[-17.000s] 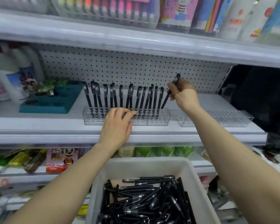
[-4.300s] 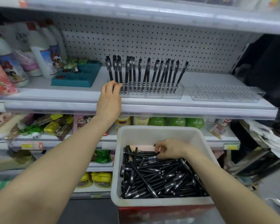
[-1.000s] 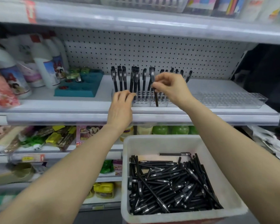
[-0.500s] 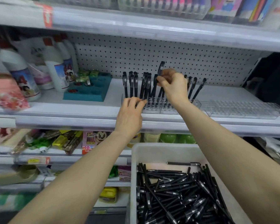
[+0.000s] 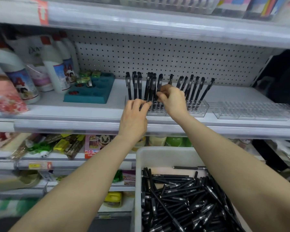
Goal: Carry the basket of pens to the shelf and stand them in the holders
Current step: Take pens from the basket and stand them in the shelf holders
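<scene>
Pinching upright pen (image 5: 159, 81) mid-barrel with right hand (image 5: 173, 102) thumb and fingertips, tip in clear holder (image 5: 198, 111); left hand (image 5: 134, 118) fingers relaxed, resting on holder's near left edge.

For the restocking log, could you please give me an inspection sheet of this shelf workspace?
Surface: white metal shelf, pegboard back.
Job's things: clear plastic pen holder partly filled with upright black pens; second clear holder without pens; white plastic basket of loose black pens below.
Clutter: teal moulded tray, white bottles.
Grippers: left hand touches the filled holder's front; right hand pinches one black pen among the standing ones.
Cables: nothing seen.
Surroundings: stocked shelves above and below.
</scene>
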